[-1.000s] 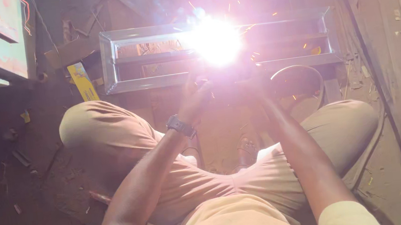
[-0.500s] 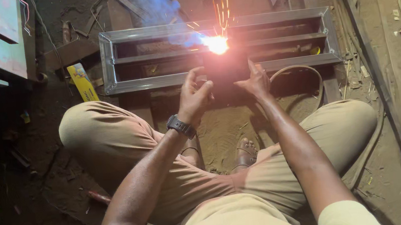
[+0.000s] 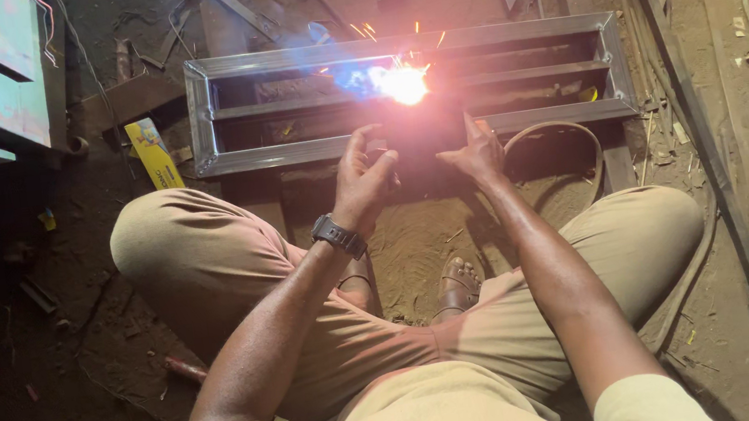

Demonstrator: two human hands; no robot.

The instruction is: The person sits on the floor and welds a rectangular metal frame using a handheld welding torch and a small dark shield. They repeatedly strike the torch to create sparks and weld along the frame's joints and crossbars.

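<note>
Sparks [image 3: 402, 83] are shifting toward the frame's [image 3: 413, 135] middle bar; left hand [image 3: 366, 176] is curling, perhaps gripping something dark, right hand [image 3: 478, 153] at 3 o'clock is pressing fingers onto a dark plate [image 3: 427, 137].

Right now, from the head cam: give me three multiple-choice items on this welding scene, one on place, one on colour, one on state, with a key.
1. Where is the bright weld spark?
A. on the middle bar of the metal frame
B. on the sandal
C. on the yellow box

2. What colour is the wristwatch?
A. white
B. black
C. red

3. How is the right hand placed?
A. resting on a knee
B. behind the back
C. raised near the frame's front bar, fingers up

Key: 1 A, the glow and flying sparks sit on the frame's inner bar. 2 B, the dark band and case on the left wrist, below the left hand. 3 C, it sits just before the frame, opposite the left hand.
</note>
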